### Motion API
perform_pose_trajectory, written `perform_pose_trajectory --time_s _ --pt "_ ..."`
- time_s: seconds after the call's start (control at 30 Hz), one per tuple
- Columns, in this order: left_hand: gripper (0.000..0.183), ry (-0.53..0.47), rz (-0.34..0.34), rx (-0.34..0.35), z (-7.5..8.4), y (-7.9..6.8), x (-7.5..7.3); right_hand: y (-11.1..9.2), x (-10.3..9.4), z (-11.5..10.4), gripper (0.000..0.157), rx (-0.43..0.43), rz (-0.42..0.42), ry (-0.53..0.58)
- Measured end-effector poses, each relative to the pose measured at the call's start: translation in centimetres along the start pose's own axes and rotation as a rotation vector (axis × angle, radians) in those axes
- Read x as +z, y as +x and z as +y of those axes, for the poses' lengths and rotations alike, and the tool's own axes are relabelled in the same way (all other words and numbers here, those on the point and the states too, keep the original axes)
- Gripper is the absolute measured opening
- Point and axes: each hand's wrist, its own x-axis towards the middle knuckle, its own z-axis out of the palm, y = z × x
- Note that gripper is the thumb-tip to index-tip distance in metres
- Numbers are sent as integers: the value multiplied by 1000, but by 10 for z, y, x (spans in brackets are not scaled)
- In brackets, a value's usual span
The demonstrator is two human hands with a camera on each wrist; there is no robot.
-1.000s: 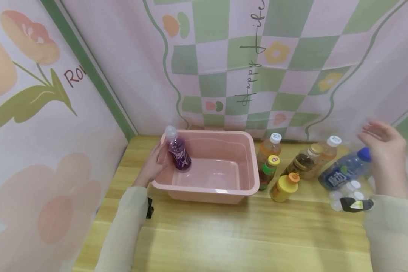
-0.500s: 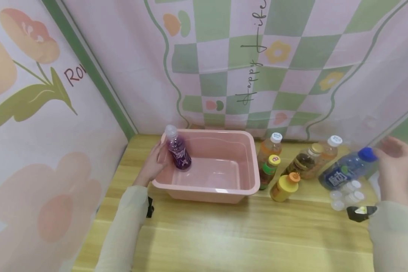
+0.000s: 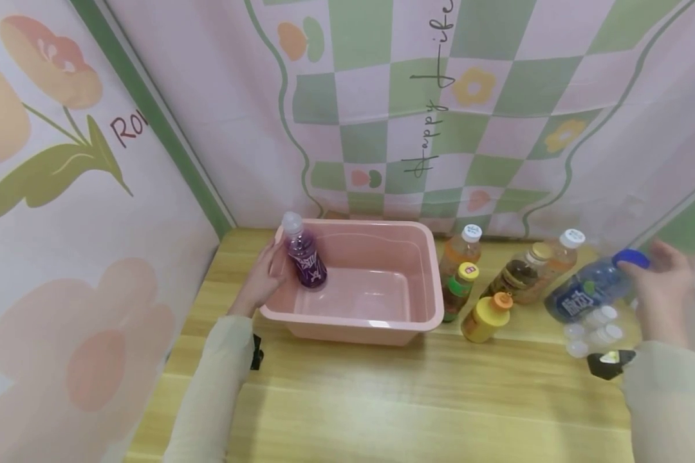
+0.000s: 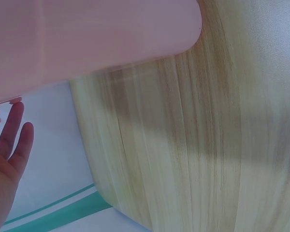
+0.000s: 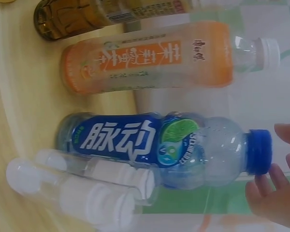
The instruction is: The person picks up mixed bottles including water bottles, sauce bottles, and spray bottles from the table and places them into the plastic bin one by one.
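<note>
My left hand (image 3: 259, 281) rests on the left wall of a pink plastic basin (image 3: 356, 325), its fingers lying along the outside. Inside the basin, a bottle of purple drink (image 3: 309, 262) leans against that left side. Far to the right, my right hand (image 3: 666, 286) is at the blue cap of a blue-labelled drink bottle (image 3: 579, 297). In the right wrist view, thumb and fingers (image 5: 280, 183) are spread on either side of the cap, with a gap beside the thumb. Small clear white-capped bottles (image 5: 96, 195) stand close by that bottle.
Right of the basin stand an orange-labelled tea bottle (image 3: 452, 254), a green-necked bottle with a yellow cap (image 3: 457, 292), a yellow squeeze bottle (image 3: 483, 320), a dark drink bottle (image 3: 515, 276) and another orange-labelled bottle (image 3: 556, 260). A patterned curtain (image 3: 359, 141) hangs behind the wooden table (image 3: 382, 399).
My right hand has come down from above and to the right, then moved in to the blue cap. The left hand and the basin have stayed in place.
</note>
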Motion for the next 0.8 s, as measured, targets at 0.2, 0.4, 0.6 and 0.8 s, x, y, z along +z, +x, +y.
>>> perform_pose_trajectory --time_s 0.2,0.4,0.6,0.8 --pt "81 15 2 -3 0 0 0 6 0 6 86 29 20 43" --pt "80 13 4 -8 0 -1 0 8 0 10 84 46 37 41" --pt "79 19 -1 -8 -1 -1 1 8 3 12 80 41 77 98" --pt "80 -10 -8 -6 -1 0 1 11 5 13 80 65 94 70"
